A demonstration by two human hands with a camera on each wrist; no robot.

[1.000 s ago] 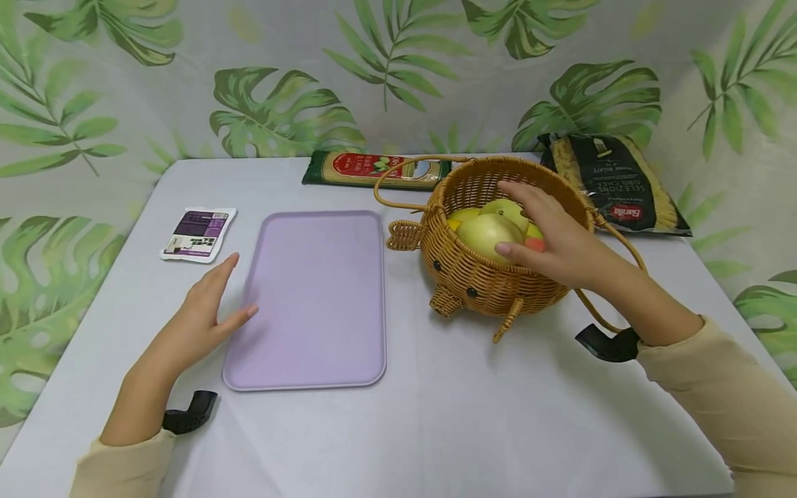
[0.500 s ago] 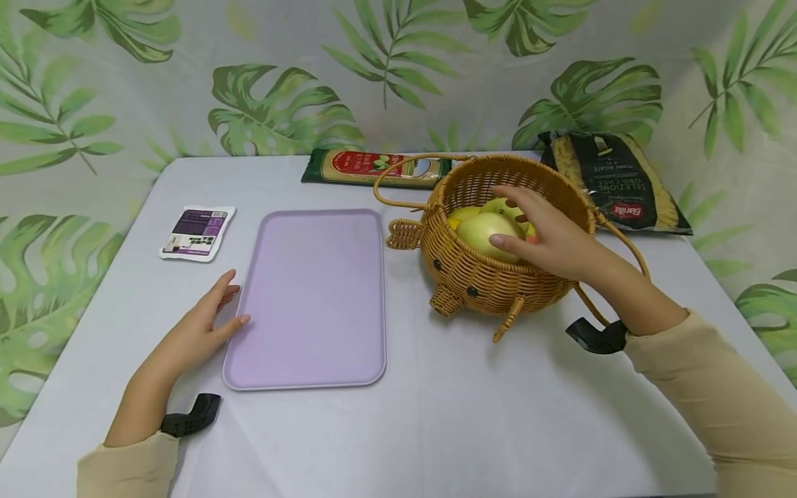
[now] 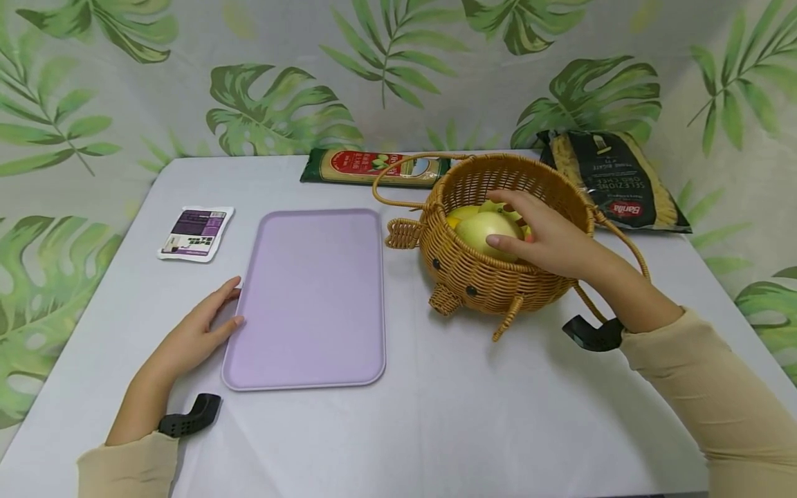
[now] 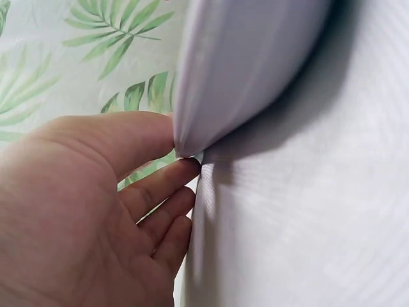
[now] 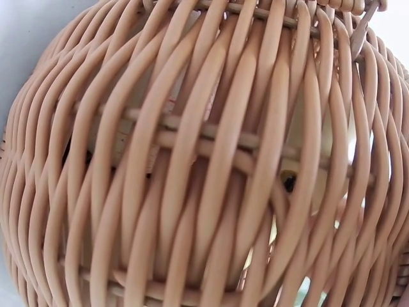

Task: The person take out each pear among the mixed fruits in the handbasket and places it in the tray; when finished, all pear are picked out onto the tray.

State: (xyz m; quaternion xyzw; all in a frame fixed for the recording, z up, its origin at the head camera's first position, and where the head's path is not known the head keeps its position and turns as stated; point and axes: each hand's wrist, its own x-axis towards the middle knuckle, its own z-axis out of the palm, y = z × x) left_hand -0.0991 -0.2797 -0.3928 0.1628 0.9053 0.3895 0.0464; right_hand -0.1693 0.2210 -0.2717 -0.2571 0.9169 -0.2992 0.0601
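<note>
My left hand (image 3: pixel 193 335) is at the left edge of the lilac tray (image 3: pixel 311 297), its thumb tip at the rim. In the left wrist view the thumb (image 4: pixel 144 134) touches the tray's rim (image 4: pixel 192 96), with the forefinger's tip right by its lower edge. My right hand (image 3: pixel 544 232) reaches over the rim of a wicker pig-shaped basket (image 3: pixel 498 285). Its thumb and spread fingers lie about a large pale yellow-green fruit (image 3: pixel 482 232); some fingertips are hidden among the fruit. Basket weave (image 5: pixel 211 141) fills the right wrist view, hiding that hand.
A yellow fruit (image 3: pixel 463 211) lies in the basket. Behind it are a long green-and-red food packet (image 3: pixel 361 164) and a black Barilla pasta bag (image 3: pixel 613 176). A small white-and-purple pouch (image 3: pixel 196 234) lies beyond my left hand. The basket's handle loops stick out at its sides.
My left hand has come down and back to the tray's left edge. My right hand has sunk a little lower into the basket, closer round the fruit. Tray and basket have not moved.
</note>
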